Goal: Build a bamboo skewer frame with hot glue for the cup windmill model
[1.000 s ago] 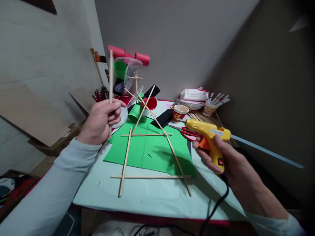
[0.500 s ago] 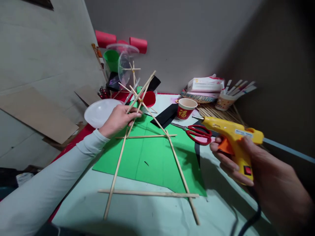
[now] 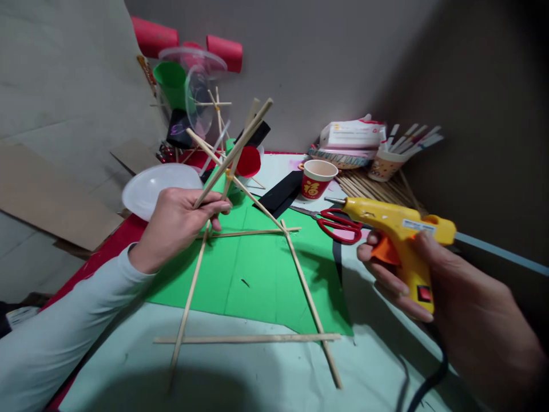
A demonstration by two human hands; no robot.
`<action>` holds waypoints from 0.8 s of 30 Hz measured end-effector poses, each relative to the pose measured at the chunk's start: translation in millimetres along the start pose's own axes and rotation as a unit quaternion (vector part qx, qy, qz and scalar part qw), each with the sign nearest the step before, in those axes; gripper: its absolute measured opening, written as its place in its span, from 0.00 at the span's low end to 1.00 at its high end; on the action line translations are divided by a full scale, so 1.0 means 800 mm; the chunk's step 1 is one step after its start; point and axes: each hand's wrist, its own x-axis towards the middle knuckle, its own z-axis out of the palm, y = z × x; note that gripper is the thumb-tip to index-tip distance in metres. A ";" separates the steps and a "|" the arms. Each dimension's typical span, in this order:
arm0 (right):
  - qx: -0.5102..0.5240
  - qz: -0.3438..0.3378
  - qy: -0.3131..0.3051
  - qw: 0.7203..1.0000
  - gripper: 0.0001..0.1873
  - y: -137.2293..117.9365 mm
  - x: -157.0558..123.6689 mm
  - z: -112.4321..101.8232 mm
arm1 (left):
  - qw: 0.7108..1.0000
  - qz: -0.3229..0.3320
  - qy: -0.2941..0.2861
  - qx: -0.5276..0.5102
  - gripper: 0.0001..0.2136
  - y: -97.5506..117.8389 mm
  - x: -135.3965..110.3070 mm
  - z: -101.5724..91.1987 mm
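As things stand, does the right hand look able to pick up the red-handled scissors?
Probably not yet: the right hand is wrapped around the yellow glue gun and would likely have to set it down first. Otherwise the way looks free, with the scissors in plain view, handles largely uncovered.

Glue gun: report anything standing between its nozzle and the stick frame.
Nothing visible seems to block the glue gun; the red-handled scissors lie on the tabletop, apparently below its path to the stick frame.
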 end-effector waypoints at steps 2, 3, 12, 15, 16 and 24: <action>0.030 0.036 -0.033 0.998 0.20 0.000 0.002 -0.002 | 0.999 0.026 0.009 0.033 0.09 -0.003 -0.003 0.000; 0.047 0.055 -0.048 0.996 0.20 0.001 0.004 -0.004 | 0.998 0.036 0.011 0.047 0.09 -0.004 -0.004 -0.001; 0.073 0.046 -0.081 0.993 0.20 0.004 0.008 -0.011 | 0.994 0.059 0.005 0.092 0.10 -0.006 -0.002 0.002; 0.072 0.041 -0.096 0.992 0.21 0.007 0.010 -0.012 | 0.994 0.063 0.007 0.089 0.09 -0.006 -0.002 0.002; 0.077 0.035 -0.098 0.992 0.20 0.009 0.011 -0.013 | 0.994 0.061 0.006 0.087 0.09 -0.007 -0.002 0.002; 0.073 0.063 -0.063 0.993 0.21 0.002 0.004 -0.009 | 0.999 -0.021 -0.018 0.043 0.15 -0.006 -0.001 -0.003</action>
